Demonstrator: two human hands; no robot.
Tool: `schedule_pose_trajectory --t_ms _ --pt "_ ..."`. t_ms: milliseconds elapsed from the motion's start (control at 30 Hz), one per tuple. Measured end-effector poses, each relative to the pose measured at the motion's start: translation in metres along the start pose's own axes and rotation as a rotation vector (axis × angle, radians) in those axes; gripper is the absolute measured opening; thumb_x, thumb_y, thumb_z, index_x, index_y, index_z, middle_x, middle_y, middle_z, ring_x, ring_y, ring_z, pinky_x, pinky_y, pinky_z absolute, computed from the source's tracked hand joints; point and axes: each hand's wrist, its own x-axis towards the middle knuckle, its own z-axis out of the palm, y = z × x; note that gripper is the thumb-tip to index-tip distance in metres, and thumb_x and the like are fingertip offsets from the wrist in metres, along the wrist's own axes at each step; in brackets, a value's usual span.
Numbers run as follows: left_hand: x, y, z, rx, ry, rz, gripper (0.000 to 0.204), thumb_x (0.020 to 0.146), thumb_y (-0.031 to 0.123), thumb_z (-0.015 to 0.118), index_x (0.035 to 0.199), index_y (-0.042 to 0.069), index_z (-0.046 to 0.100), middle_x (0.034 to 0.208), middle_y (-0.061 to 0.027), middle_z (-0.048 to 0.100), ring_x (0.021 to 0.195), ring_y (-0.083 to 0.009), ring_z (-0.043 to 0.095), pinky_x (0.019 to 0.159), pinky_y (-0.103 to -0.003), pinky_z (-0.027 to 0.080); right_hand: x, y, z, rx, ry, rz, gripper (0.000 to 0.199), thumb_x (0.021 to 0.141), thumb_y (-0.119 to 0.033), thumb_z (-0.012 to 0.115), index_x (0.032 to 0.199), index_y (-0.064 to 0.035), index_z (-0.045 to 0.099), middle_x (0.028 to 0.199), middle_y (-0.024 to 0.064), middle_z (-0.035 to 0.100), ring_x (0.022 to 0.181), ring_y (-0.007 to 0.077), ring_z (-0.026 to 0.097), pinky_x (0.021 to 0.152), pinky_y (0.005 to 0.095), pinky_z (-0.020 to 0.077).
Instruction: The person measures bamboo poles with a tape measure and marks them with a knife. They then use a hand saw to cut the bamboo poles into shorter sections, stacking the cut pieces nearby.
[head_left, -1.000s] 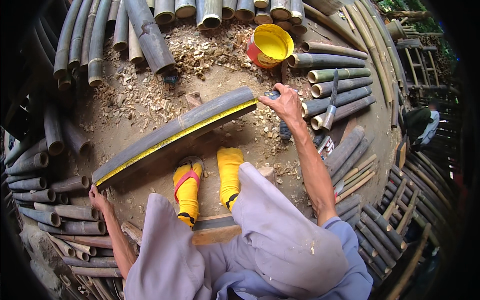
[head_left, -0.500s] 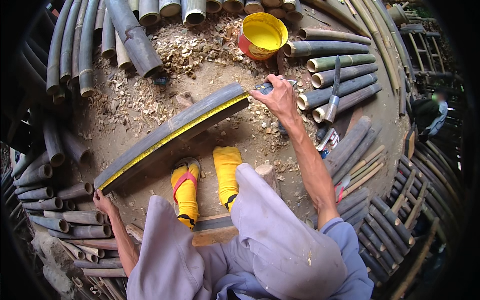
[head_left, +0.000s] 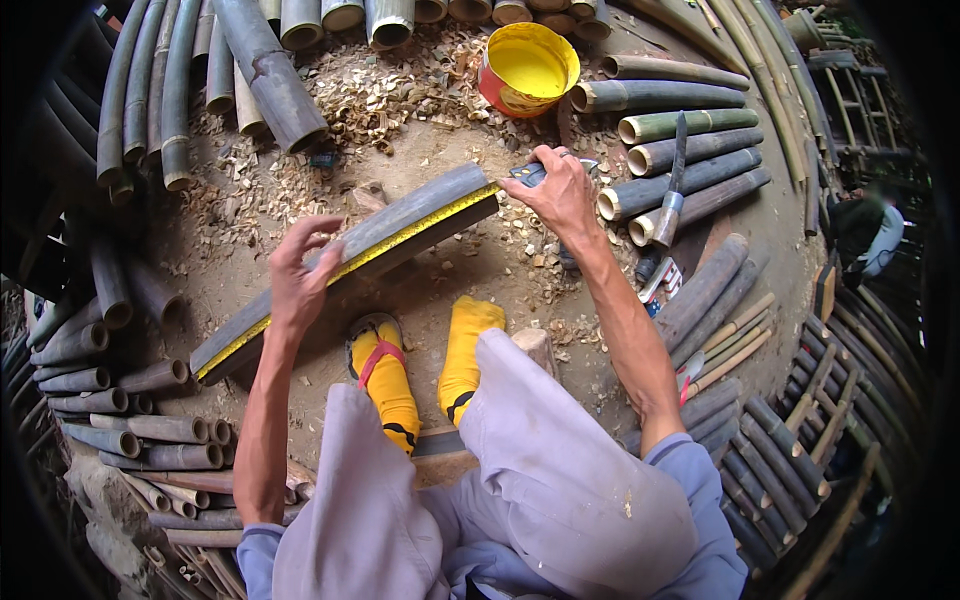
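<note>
A dark grey length of bamboo (head_left: 400, 215) slants across the ground in front of my feet, its right end farther away. Along its near side runs the yellow blade of a tape measure (head_left: 440, 214). My right hand (head_left: 562, 195) grips the tape measure's dark case at the bamboo's far right end, partly hiding it. Over the left half of the bamboo is my left hand (head_left: 300, 275), thumb and fingers apart, with nothing seen in it. Whether its thumb touches the bamboo, I cannot tell.
Wood shavings (head_left: 370, 90) litter the ground. A red-and-yellow bucket (head_left: 487, 85) stands at the back. A knife (head_left: 676, 180) lies on bamboo pieces (head_left: 690, 122) at right. More bamboo is piled at left (head_left: 165, 430). A person (head_left: 882, 240) is at the far right.
My left hand has left the bamboo's near left end and moved up and right to its middle. My right hand stays at the far end; the blade still lies along the bamboo.
</note>
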Motion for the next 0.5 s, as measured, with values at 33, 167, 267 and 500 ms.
schedule_pose_trajectory --t_ms 33,167,267,500 --pt "0.016 0.015 0.014 0.077 -0.134 0.060 0.027 0.083 0.013 0.066 0.109 0.006 0.064 0.107 -0.0072 0.064 0.101 -0.0184 0.061 0.086 -0.033 0.049 0.000 0.001 0.000 0.001 -0.008 0.005 0.056 0.068 -0.048 0.075 0.099 -0.0030 0.063 0.095 0.0193 0.062 0.093 0.0357 0.060 0.077 0.0473 0.0493" --pt "0.062 0.028 0.066 0.113 -0.393 0.189 0.035 0.079 0.013 0.067 0.114 0.010 0.064 0.117 -0.0091 0.061 0.112 -0.0265 0.057 0.097 -0.040 0.044 0.000 0.001 -0.002 -0.006 -0.020 -0.010 0.054 0.069 -0.046 0.076 0.100 -0.0032 0.062 0.100 0.0192 0.061 0.096 0.0348 0.059 0.079 0.0464 0.0486" --pt "0.089 0.022 0.094 0.064 -0.527 0.238 0.045 0.076 0.015 0.069 0.121 0.016 0.062 0.131 -0.0107 0.052 0.122 -0.0291 0.049 0.105 -0.041 0.038 -0.001 0.003 -0.001 -0.003 -0.002 -0.045 0.053 0.069 -0.043 0.076 0.102 -0.0038 0.062 0.101 0.0187 0.060 0.097 0.0355 0.058 0.080 0.0457 0.0483" --pt "0.125 0.002 0.116 -0.093 -0.815 0.108 0.058 0.069 0.011 0.074 0.125 0.022 0.061 0.147 -0.0123 0.037 0.134 -0.0289 0.037 0.115 -0.040 0.025 0.003 -0.004 -0.001 -0.001 0.082 -0.126 0.049 0.069 -0.036 0.076 0.103 -0.0048 0.060 0.099 0.0183 0.059 0.095 0.0363 0.057 0.078 0.0452 0.0487"
